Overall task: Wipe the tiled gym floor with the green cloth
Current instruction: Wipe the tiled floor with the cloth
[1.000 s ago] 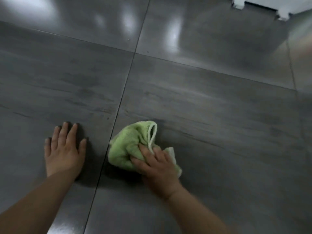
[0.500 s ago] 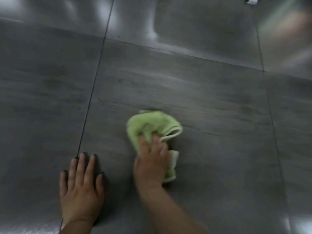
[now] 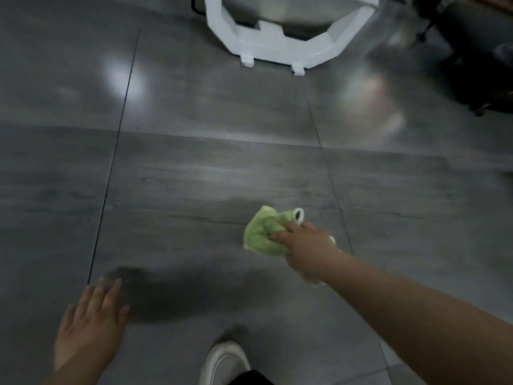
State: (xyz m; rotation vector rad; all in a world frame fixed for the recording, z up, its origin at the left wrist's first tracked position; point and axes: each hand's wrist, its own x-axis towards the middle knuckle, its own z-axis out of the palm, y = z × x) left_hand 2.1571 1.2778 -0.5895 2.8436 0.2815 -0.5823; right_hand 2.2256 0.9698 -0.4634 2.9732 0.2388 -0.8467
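Observation:
The bunched green cloth (image 3: 262,233) lies on the grey tiled floor (image 3: 194,184), a little right of centre, with a white hem loop at its far edge. My right hand (image 3: 304,245) lies on the cloth's near right side, and its fingers curl into the fabric and grip it. My left hand (image 3: 93,320) is at the lower left with its fingers straight and spread; it is blurred, and a dark shadow lies just beyond it. It holds nothing.
A white angular frame (image 3: 277,48) stands on the floor at the top centre. Dark equipment (image 3: 472,51) fills the top right corner. My white shoe (image 3: 223,362) shows at the bottom centre. Dark grout lines cross the tiles.
The view has tipped up, showing the white frame and my shoe. My right hand has swept the cloth to the right. My left hand has lifted and blurred.

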